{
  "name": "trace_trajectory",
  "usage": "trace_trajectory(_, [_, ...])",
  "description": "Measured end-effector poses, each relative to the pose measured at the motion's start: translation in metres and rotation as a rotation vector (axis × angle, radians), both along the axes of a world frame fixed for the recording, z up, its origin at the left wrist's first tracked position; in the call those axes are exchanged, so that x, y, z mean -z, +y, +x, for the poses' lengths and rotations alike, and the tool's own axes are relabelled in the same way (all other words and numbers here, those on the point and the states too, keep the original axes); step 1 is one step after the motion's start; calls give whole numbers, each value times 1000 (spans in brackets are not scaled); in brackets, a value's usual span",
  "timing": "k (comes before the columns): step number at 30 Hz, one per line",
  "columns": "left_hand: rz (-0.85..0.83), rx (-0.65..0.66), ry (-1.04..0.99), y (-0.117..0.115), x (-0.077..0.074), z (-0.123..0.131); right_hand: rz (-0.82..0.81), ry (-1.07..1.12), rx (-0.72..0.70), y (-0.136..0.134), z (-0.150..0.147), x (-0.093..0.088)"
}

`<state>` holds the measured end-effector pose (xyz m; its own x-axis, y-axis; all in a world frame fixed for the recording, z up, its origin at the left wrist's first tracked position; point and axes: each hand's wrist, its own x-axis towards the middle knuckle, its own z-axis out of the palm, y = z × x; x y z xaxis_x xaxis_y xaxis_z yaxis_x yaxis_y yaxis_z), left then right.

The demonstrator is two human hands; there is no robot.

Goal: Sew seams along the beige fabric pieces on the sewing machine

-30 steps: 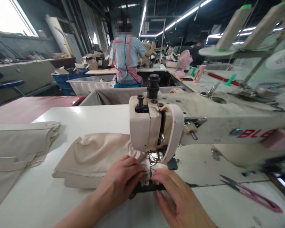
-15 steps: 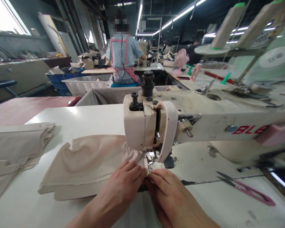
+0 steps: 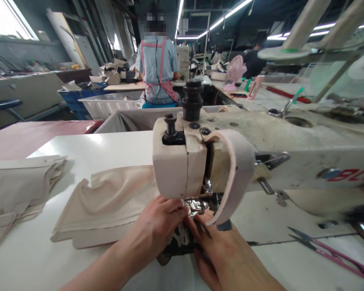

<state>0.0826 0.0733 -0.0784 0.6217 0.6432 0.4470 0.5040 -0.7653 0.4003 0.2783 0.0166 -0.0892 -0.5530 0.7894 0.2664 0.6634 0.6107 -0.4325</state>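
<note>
A beige fabric piece [image 3: 109, 202] lies at the left of a sewing machine head [image 3: 172, 161], its right end running in towards the presser foot [image 3: 197, 205]. My left hand [image 3: 157, 226] is closed on that end just in front of the foot, fingers pressed together. My right hand [image 3: 226, 246] is at the foot's right, partly behind the curved pale guard strip [image 3: 239, 173]. Its fingers are bent and drawn together close to the left fingertips. What they hold, if anything, is hidden; a thin dark sliver shows between them.
Pink-handled thread snips [image 3: 336, 254] lie on the table at right. Folded beige fabric pieces [image 3: 18, 186] are stacked at left. Behind the table stand a grey-lined bin [image 3: 130, 121] and a white crate [image 3: 109, 103]. A person in a pink-strapped apron [image 3: 159, 68] sits ahead, facing away.
The machine looks larger and nearer as the view shifts. My right hand has moved in beside the presser foot, under the guard strip. My left hand and the fabric have shifted slightly left.
</note>
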Motion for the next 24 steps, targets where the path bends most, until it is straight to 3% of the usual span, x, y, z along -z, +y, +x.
trace_trajectory(7, [-146, -79, -79, -2, 10, -1, 41, 32, -5, 0, 2, 5])
trace_trajectory(13, [152, -28, -46, -8, 8, 1, -37, 53, 6, 1, -1, 1])
trace_trajectory(19, [203, -91, -43, -10, 8, 1, -11, 64, 9, 0, -2, 1])
trace_trajectory(24, [154, -59, -36, -10, 12, 3, 5, 63, 15, 0, -2, 1])
